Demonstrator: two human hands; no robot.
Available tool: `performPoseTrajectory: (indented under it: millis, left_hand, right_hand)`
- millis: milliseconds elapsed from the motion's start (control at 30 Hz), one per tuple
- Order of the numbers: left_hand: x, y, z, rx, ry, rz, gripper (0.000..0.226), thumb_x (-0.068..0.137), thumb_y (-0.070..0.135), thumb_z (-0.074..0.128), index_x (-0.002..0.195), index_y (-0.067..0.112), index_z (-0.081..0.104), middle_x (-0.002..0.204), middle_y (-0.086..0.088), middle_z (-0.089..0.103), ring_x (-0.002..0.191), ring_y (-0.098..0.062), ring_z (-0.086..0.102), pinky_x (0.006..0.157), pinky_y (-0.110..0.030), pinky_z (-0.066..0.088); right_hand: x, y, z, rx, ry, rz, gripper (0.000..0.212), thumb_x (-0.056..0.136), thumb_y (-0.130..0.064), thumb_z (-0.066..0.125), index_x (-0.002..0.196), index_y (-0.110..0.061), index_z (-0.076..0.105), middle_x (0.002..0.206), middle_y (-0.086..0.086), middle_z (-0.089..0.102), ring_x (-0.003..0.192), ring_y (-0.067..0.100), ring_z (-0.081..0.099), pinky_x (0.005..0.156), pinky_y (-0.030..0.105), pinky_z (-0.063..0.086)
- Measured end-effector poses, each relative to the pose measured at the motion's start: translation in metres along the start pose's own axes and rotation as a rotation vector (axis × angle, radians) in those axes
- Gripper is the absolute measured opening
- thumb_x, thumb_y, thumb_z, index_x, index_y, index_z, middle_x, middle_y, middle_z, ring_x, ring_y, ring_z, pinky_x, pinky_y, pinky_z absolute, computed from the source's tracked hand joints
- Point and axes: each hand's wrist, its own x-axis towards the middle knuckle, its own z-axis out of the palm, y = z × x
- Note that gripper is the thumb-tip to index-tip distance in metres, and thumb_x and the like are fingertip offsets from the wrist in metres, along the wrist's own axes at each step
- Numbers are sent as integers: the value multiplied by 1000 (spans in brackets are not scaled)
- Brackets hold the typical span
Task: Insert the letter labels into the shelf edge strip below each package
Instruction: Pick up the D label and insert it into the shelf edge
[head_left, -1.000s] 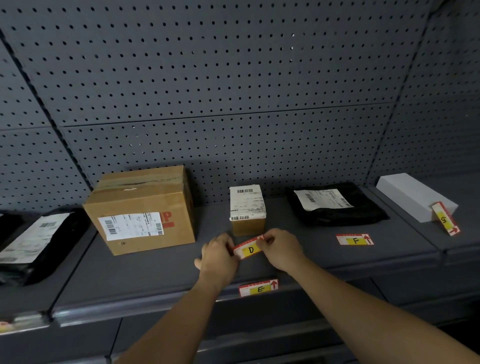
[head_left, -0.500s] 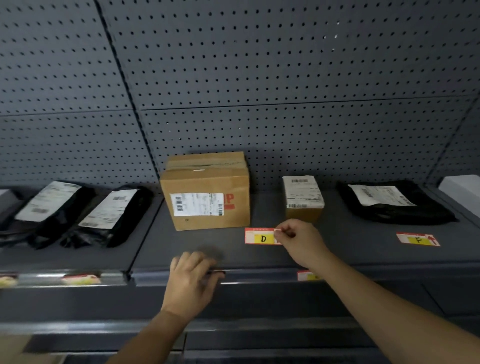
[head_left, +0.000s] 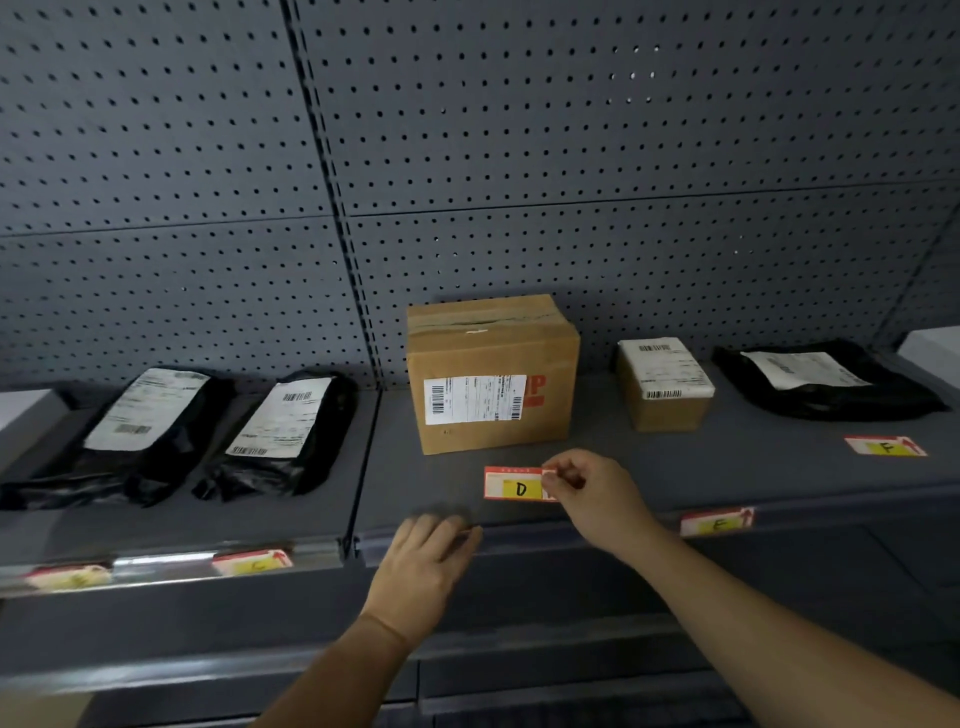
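Pinching the D label (head_left: 514, 484) by its right end, the right hand (head_left: 589, 493) holds it over bare shelf (head_left: 727, 473) just in front of the large cardboard box (head_left: 491, 374). The left hand (head_left: 426, 561) rests with fingers curled over the shelf edge strip (head_left: 519, 538), left of the inserted E label (head_left: 717, 522).

2 bare forearms enter from the bottom edge, 1 per side. No sleeves, cuffs or gloves show on either; both are uncovered up to the frame edge. Left hand (head_left: 423, 564): no ring, no watch, no wristband; a crease line crosses the wrist; fingertips blurred. Right hand (head_left: 589, 493): likewise no ring or band on the parts that show. Nails too small and soft to judge. Nothing worn is visible.
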Motion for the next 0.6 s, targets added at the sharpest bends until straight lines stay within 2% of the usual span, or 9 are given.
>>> performPoseTrajectory:
  millis: [233,467,600]
  left_hand:
    - [0,2,5,-35,6,14,25,84,12,53,104,9,68,100,-6,58,87,-26,49,77,-37,41]
    - [-2,8,11,-77,-12,-68,38,73,5,58,110,10,66,104,-5,56,91,-28,49,81,-38,38]
    - [0,9,7,-98,-35,-98,28,81,9,49,105,10,65,102,-5,56,90,-26,48,80,-35,38]
  right_hand:
    - [-4,-4,10,-45,-22,-14,5,93,-32,62,96,-31,65,87,-16,66,79,-3,60,61,9,42]
    - [-2,-3,9,-24,3,6,4,92,-30,63,93,-30,66,86,-13,67,79,0,61,65,14,47]
    - [-3,-2,7,-20,-11,3,4,92,-31,63,93,-30,66,87,-11,68,81,1,62,69,18,50]
